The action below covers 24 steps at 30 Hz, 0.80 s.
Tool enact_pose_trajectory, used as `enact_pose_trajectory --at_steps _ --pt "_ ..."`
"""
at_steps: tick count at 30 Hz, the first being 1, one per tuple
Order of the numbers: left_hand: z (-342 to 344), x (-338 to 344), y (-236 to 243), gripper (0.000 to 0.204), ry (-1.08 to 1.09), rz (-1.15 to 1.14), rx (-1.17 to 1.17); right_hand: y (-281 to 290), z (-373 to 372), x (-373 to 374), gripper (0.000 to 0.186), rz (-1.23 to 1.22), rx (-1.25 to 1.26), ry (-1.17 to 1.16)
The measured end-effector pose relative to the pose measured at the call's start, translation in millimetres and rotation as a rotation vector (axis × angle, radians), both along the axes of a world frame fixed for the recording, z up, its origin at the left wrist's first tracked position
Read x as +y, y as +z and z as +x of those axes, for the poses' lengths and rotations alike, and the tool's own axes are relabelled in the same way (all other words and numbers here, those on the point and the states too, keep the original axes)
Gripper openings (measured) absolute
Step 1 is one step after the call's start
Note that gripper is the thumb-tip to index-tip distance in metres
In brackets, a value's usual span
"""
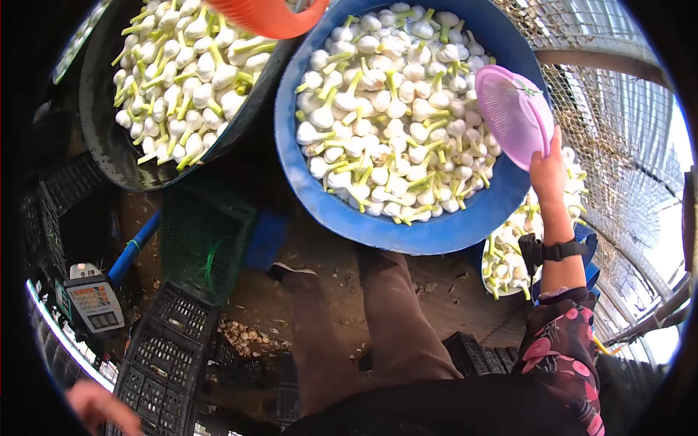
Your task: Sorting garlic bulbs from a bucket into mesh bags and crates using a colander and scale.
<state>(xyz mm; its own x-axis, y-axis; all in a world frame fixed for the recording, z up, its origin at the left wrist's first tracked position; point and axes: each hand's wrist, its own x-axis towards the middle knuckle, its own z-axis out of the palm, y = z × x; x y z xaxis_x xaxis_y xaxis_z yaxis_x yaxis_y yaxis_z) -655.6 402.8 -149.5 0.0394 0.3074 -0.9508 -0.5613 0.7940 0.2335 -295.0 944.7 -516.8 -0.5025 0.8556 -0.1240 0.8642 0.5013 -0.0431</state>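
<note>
The right hand (548, 173) is raised at the right edge of the blue tub (407, 232), fingers closed on the lower rim of a pink sieve (513, 115) – a round plastic one, tilted on edge so its meshed inside faces left, toward the tub. The sieve hangs over the tub's right rim, above the garlic (396, 109) that fills it: white bulbs with short green stems, heaped to the brim. A black watch (561, 251) sits on that wrist, and a dark floral sleeve (563, 349) covers the forearm below it.

The left hand (102, 407) shows only at the lower left edge, blurred and partly cut off – whether it is wide or closed I cannot tell. It is near a black crate (163, 356) and holds nothing that can be seen.

A black tub (109, 145) of the same garlic stands to the left of the blue one, with an orange bowl (269, 16) above the gap between them. A smaller heap of garlic lies in a container below the right wrist. A scale (91, 301) stands at the left, a green crate (203, 243) beside it.
</note>
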Motion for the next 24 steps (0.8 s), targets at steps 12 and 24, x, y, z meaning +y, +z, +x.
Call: enact_pose_trajectory --at_steps 12,24 --pt "162 187 -432 0.062 0.282 0.014 1.303 -198 -27 -57 0.029 -1.113 0.339 -0.612" --pt "165 173 -443 0.063 0.221 0.031 1.388 -222 -62 -100 0.026 -1.35 0.605 -0.689"
